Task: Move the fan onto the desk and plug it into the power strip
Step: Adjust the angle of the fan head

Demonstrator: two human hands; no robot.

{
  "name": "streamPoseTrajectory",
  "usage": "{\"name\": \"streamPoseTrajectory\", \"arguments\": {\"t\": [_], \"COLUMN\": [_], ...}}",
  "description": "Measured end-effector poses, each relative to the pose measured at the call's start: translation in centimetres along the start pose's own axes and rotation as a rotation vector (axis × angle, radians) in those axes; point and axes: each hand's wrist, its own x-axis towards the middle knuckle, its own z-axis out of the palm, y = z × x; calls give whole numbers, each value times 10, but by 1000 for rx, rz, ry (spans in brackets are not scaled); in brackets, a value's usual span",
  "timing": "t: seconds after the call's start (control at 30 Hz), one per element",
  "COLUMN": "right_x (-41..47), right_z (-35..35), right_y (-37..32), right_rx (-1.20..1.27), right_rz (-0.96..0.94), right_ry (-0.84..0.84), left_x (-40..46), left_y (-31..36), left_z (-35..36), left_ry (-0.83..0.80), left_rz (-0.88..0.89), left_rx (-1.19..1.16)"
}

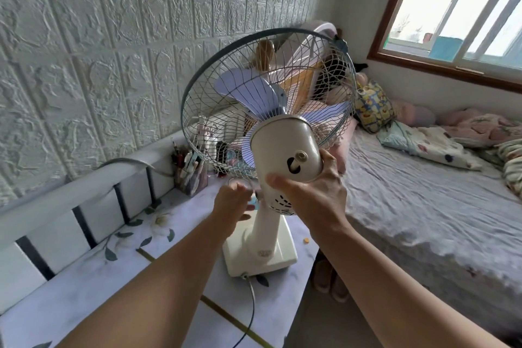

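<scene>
A cream table fan [285,144] with a wire cage and pale blue blades stands on the desk [118,277], its square base [260,251] near the desk's right edge. My right hand [313,192] grips the underside of the motor housing from behind. My left hand [234,203] reaches to the left side of the fan's neck, fingers apart; whether it touches the neck is hard to tell. The fan's grey cord [251,308] trails from the back of the base toward me across the desk. No power strip is in view.
A pen holder [189,172] stands at the back of the desk by the textured wall, with small items behind the cage. A bed [423,206] with pillows and blankets lies to the right under a window. Slippers [330,280] sit on the floor between desk and bed.
</scene>
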Motion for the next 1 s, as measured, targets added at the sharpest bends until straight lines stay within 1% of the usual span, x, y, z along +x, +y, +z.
{"name": "streamPoseTrajectory", "arguments": {"t": [0.07, 0.13, 0.23, 0.27, 0.3, 0.33, 0.47, 0.53, 0.67, 0.83, 1.0], "right_x": [0, 0, 1, 1, 2, 2, 4, 5, 13, 15, 24], "right_z": [1, 2, 0, 0, -1, -1, 0, 0, 0, 3, 4], "right_y": [0, -1, -2, -1, -1, -2, -4, -6, -11, -17, -17], "right_rx": [-1, 7, 13, 15, 17, 19, -3, -34, -62, -101, -134], "right_rz": [-3, 2, 8, 10, 10, 9, 4, 11, 28, 31, 45], "right_ry": [-2, -5, -8, -7, -7, -10, -14, -7, -10, -27, 16], "left_x": [0, -1, 4, 5, 6, 5, 2, 4, 5, 7, 10], "left_y": [-6, -8, -7, -7, -7, -6, 7, 10, 9, 8, 4], "left_z": [-5, -5, -3, -2, -1, 0, 8, 9, 6, 3, 8], "left_ry": [-37, -49, 29, 19, -13, -47, -101, -139, -178, -157, -172], "left_rz": [247, 421, 469, 437, 370, 271, -231, -337, -368, -360, -340], "left_rx": [182, 383, 461, 432, 361, 270, -54, -124, -97, -100, -126]}}
